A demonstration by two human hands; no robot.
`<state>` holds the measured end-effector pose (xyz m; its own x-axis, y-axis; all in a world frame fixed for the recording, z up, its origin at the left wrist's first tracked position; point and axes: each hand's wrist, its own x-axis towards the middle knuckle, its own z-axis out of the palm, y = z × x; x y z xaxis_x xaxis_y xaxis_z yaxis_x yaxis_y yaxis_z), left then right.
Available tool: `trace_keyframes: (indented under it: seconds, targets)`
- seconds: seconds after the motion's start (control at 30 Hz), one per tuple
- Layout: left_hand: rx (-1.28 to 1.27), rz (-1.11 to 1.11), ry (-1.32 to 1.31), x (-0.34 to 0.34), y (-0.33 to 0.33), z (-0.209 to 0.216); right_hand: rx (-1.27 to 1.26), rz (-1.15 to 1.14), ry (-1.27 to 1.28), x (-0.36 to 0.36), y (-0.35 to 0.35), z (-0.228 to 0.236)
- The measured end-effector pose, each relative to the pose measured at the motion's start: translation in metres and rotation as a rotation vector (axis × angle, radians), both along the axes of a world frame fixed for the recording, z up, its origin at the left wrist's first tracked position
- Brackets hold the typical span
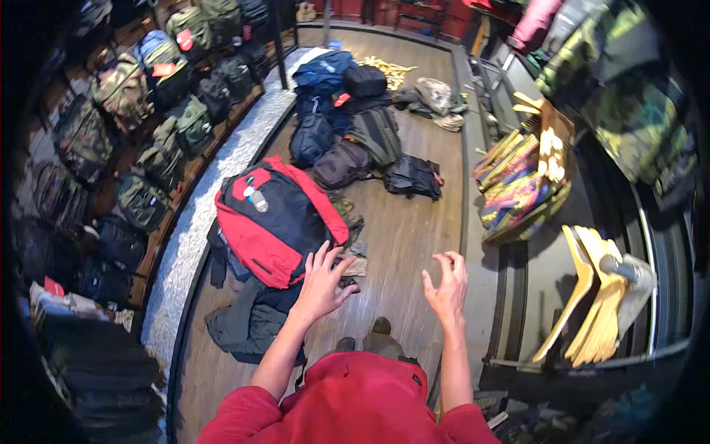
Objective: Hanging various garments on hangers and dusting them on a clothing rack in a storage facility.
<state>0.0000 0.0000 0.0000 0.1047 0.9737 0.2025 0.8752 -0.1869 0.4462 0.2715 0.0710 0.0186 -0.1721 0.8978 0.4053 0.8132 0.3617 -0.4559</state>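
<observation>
Both of my hands are raised in front of me with nothing in them. My left hand (325, 281) has its fingers spread and appears just over the lower right edge of a large red and black backpack (288, 214); I cannot tell whether they touch. My right hand (447, 287) is held apart from it, fingers curved and parted, above the wooden floor (399, 244). Dark grey clothing (248, 322) lies below the red backpack. Beyond it are a dark blue backpack (312, 139), a grey-green backpack (376, 137) and a small black bag (414, 176).
Shelves at left hold several backpacks, among them a camouflage one (122, 92). Wooden hangers (592, 296) hang on a rail at right, near colourful clothes (518, 185) and camouflage jackets (629, 103). Farther off lie loose hangers (388, 70) and a clothing heap (433, 100).
</observation>
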Motion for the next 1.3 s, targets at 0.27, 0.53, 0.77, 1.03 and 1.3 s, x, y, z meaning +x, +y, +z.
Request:
trace_keyframes:
  seconds: [0.27, 0.53, 0.77, 1.03, 1.3]
  targets:
    - [-0.047, 0.394, -0.006, -0.06, -0.001, -0.043, -0.185, 0.35, -0.006, -0.067, 0.09, -0.04]
    - [-0.045, 0.622, 0.0, -0.117, 0.019, -0.069, -0.242, 0.618, -0.042, -0.168, 0.166, -0.075]
    - [0.043, 0.739, -0.061, -0.24, 0.049, -0.124, -0.302, 0.793, -0.113, -0.31, 0.209, -0.119]
    - [0.029, 0.826, -0.17, -0.447, 0.106, -0.298, -0.374, 0.859, -0.207, -0.487, 0.258, -0.244]
    - [-0.176, 1.032, -0.164, -0.609, 0.17, -0.446, -0.416, 0.903, -0.288, -0.544, 0.267, -0.37]
